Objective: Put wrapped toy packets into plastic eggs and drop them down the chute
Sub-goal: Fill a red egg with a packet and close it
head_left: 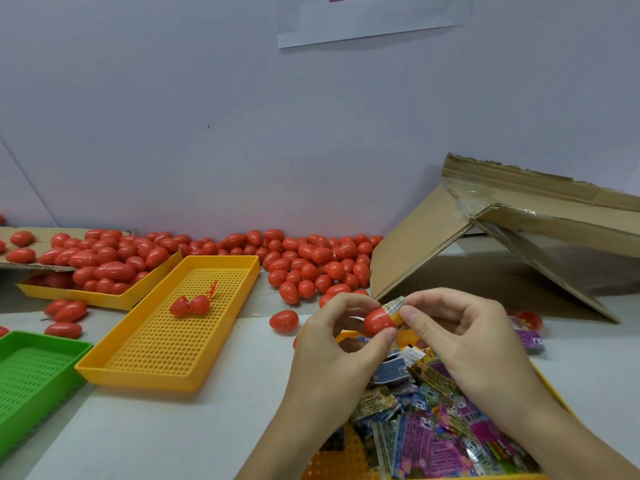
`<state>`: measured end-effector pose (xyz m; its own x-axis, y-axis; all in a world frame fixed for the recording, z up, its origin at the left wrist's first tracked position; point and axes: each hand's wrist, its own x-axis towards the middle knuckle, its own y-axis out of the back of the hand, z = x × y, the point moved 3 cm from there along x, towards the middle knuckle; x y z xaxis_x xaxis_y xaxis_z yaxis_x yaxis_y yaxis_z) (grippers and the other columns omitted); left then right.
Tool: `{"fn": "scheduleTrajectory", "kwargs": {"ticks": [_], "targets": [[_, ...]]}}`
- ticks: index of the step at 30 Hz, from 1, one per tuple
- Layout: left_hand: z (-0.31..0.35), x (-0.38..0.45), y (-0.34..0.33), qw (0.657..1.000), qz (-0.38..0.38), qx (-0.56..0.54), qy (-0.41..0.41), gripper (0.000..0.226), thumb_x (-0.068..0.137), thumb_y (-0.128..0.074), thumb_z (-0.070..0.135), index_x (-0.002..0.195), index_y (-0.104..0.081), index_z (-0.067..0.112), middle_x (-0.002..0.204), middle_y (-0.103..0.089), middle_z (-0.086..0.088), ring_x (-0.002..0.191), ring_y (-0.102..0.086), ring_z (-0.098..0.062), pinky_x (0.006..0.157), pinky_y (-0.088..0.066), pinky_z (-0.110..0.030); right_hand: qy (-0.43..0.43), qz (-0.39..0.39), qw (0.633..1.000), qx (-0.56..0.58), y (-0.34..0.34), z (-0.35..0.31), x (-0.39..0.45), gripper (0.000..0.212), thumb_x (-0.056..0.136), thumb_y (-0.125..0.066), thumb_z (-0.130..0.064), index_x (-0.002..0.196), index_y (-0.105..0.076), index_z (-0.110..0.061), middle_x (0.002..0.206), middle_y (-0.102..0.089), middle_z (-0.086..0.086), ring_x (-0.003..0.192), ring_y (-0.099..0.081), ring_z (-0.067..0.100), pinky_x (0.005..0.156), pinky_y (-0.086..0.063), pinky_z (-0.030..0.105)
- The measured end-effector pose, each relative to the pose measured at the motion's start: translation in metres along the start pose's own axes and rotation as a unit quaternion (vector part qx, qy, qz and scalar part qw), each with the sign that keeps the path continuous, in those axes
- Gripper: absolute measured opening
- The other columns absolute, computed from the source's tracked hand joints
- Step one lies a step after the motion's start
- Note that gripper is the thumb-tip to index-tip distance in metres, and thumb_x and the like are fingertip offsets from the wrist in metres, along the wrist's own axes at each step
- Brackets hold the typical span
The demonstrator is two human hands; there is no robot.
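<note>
At far left a green tray (31, 372) sits on the surface (173, 427), beside a yellow perforated tray (166, 341) holding one opened egg (190, 305). Behind them, red eggs (304, 268) lie heaped along the wall. At centre, our left hand (332, 344) pinches a red egg half (378, 321) between thumb and fingers, its grip closed firmly around the shell. Our right hand (460, 334) pinches a folded toy packet (394, 306) at the shell's mouth, fingertips closed on the wrapper. The packet is only partly in, we judge. To do this well, we would keep the wrapper folded tight and push it fully below the rim, so no foil catches when the halves snap shut. Below lies the tray of packets (433, 427); at right the cardboard chute (485, 230) waits.
</note>
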<state>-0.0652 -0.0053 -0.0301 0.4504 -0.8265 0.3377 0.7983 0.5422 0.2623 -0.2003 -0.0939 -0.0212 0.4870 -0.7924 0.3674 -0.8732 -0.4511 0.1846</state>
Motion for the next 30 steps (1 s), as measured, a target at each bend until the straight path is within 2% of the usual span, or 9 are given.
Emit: {"fn": "scheduleTrajectory", "kwargs": {"ticks": [4, 9, 12, 16, 21, 25, 30], "targets": [[-0.001, 0.001, 0.000, 1.000, -0.003, -0.009, 0.002, 0.020, 0.085, -0.078, 0.023, 0.100, -0.068, 0.031, 0.093, -0.071, 0.012, 0.094, -0.067, -0.009, 0.079, -0.061, -0.036, 0.001, 0.010, 1.000, 0.001, 0.000, -0.001, 0.000, 0.020, 0.073, -0.067, -0.037, 0.088, -0.075, -0.027, 0.086, -0.076, -0.013, 0.085, -0.072, 0.004, 0.077, -0.057, 0.018], [-0.003, 0.001, 0.000, 0.999, -0.016, -0.033, 0.016, 0.018, 0.084, -0.078, 0.026, 0.099, -0.069, 0.030, 0.094, -0.073, 0.008, 0.089, -0.069, -0.015, 0.079, -0.061, -0.040, 0.017, 0.026, 0.999, 0.008, 0.000, -0.004, -0.002, 0.020, 0.072, -0.069, -0.034, 0.088, -0.075, -0.024, 0.084, -0.076, -0.012, 0.083, -0.071, 0.004, 0.070, -0.055, 0.015], [-0.005, 0.002, 0.002, 0.999, -0.016, -0.042, 0.019, 0.017, 0.084, -0.079, 0.028, 0.098, -0.070, 0.031, 0.093, -0.073, 0.006, 0.085, -0.070, -0.017, 0.078, -0.061, -0.036, 0.023, 0.035, 0.998, 0.041, -0.001, -0.004, -0.002, 0.022, 0.070, -0.072, -0.028, 0.090, -0.072, -0.018, 0.084, -0.075, -0.006, 0.081, -0.072, 0.010, 0.061, -0.057, 0.019], [-0.006, 0.003, 0.003, 0.998, -0.013, -0.049, 0.022, 0.017, 0.083, -0.079, 0.029, 0.097, -0.070, 0.032, 0.092, -0.073, 0.007, 0.083, -0.071, -0.016, 0.074, -0.061, -0.031, 0.008, 0.046, 0.997, 0.066, 0.000, 0.002, -0.001, 0.033, 0.067, -0.075, -0.027, 0.097, -0.063, -0.020, 0.090, -0.069, -0.003, 0.081, -0.073, 0.017, 0.061, -0.060, 0.028], [-0.006, 0.003, 0.003, 0.999, -0.014, -0.044, 0.022, 0.021, 0.082, -0.080, 0.030, 0.099, -0.070, 0.029, 0.093, -0.073, 0.006, 0.085, -0.070, -0.015, 0.077, -0.061, -0.041, -0.020, -0.007, 0.998, 0.052, 0.000, 0.008, 0.001, 0.043, 0.072, -0.071, -0.034, 0.114, -0.064, -0.030, 0.098, -0.074, -0.008, 0.090, -0.073, 0.012, 0.073, -0.061, 0.031], [-0.005, 0.002, 0.002, 0.999, -0.011, -0.039, 0.018, 0.020, 0.082, -0.080, 0.030, 0.100, -0.071, 0.027, 0.092, -0.073, 0.004, 0.086, -0.069, -0.016, 0.078, -0.061, -0.042, -0.015, -0.048, 0.998, 0.045, -0.001, 0.008, 0.001, 0.027, 0.078, -0.068, -0.035, 0.104, -0.074, -0.033, 0.097, -0.076, -0.009, 0.090, -0.073, 0.011, 0.070, -0.060, 0.025], [-0.003, 0.001, 0.002, 0.999, -0.011, -0.033, 0.015, 0.026, 0.080, -0.081, 0.030, 0.103, -0.069, 0.030, 0.094, -0.072, 0.012, 0.090, -0.069, -0.012, 0.081, -0.061, -0.035, -0.023, -0.065, 0.997, 0.040, 0.001, 0.007, 0.001, 0.033, 0.074, -0.070, -0.040, 0.107, -0.073, -0.037, 0.099, -0.073, -0.012, 0.089, -0.073, 0.010, 0.069, -0.059, 0.023]]}}
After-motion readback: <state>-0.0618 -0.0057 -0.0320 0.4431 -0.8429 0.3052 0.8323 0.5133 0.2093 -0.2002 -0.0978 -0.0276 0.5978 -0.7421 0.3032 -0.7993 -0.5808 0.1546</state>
